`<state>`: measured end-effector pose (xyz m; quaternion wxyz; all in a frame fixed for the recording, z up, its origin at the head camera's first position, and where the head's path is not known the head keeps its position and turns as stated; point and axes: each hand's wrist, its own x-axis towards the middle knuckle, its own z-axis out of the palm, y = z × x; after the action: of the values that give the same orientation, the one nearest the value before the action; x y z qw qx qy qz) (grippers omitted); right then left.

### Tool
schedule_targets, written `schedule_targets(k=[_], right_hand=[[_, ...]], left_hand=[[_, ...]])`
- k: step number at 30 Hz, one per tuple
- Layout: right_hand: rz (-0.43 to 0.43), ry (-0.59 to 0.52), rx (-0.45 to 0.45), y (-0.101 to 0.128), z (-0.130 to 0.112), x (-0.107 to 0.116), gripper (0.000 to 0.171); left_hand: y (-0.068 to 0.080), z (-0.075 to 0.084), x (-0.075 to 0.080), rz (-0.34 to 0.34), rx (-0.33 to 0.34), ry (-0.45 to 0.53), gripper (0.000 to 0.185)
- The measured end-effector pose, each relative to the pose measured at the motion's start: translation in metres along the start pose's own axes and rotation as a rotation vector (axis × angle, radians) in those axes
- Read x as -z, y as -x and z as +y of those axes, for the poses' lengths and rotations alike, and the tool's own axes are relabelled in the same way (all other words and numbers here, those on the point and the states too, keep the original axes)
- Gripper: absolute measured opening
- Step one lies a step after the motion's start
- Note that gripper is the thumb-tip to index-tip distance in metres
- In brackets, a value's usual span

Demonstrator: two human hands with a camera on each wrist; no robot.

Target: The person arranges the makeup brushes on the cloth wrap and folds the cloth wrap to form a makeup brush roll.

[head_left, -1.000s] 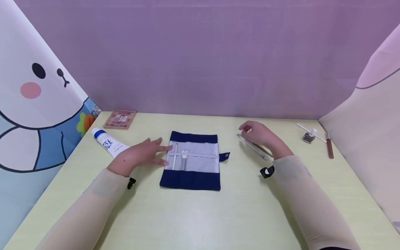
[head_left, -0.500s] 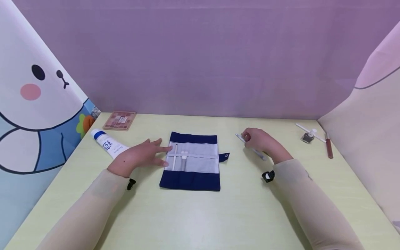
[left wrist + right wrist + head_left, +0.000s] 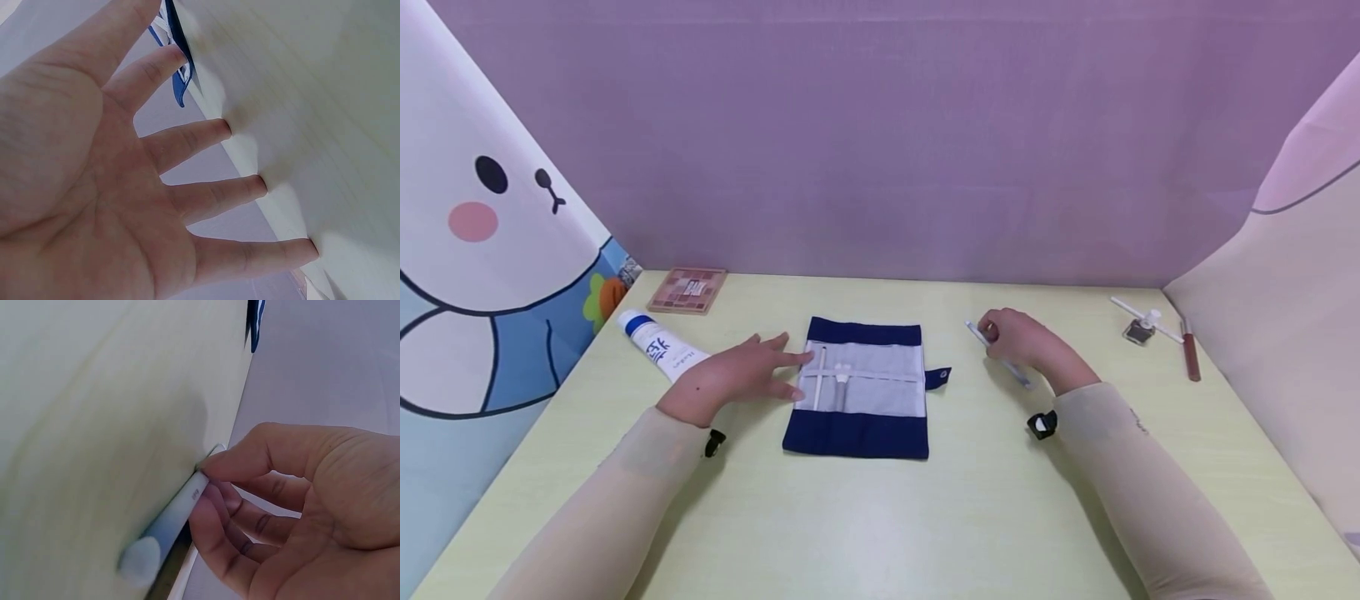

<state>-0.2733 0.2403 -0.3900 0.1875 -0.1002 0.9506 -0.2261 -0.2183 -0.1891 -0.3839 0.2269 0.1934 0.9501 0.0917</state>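
Observation:
A navy and grey roll-up pouch (image 3: 861, 385) lies unrolled mid-table with two slim tools (image 3: 829, 379) tucked under its band. My left hand (image 3: 733, 375) lies flat with straight fingers (image 3: 206, 134) on the table, fingertips at the pouch's left edge (image 3: 180, 75). My right hand (image 3: 1026, 342) is to the right of the pouch, fingers curled around a thin silver-white pen-like stick (image 3: 1000, 357). In the right wrist view thumb and fingers (image 3: 250, 464) pinch this stick (image 3: 172, 519) against the tabletop.
A white tube with a blue cap (image 3: 658, 343) lies just left of my left hand. An eyeshadow palette (image 3: 688, 288) sits at the back left. At the far right are a small compact with a white stick (image 3: 1142, 323) and a brown pencil (image 3: 1188, 352). Panel walls enclose the table.
My right hand has curled tighter onto the silver stick and drawn slightly toward me. The left hand and pouch have not moved.

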Motion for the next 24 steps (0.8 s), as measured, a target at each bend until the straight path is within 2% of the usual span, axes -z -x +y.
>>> schedule_targets(k=[24], right_hand=[[-0.03,-0.04,-0.035,0.0066,-0.0072,0.0012,0.05]], left_hand=[[0.0008,0.0018,-0.0007,0.004,0.012,-0.005,0.076]])
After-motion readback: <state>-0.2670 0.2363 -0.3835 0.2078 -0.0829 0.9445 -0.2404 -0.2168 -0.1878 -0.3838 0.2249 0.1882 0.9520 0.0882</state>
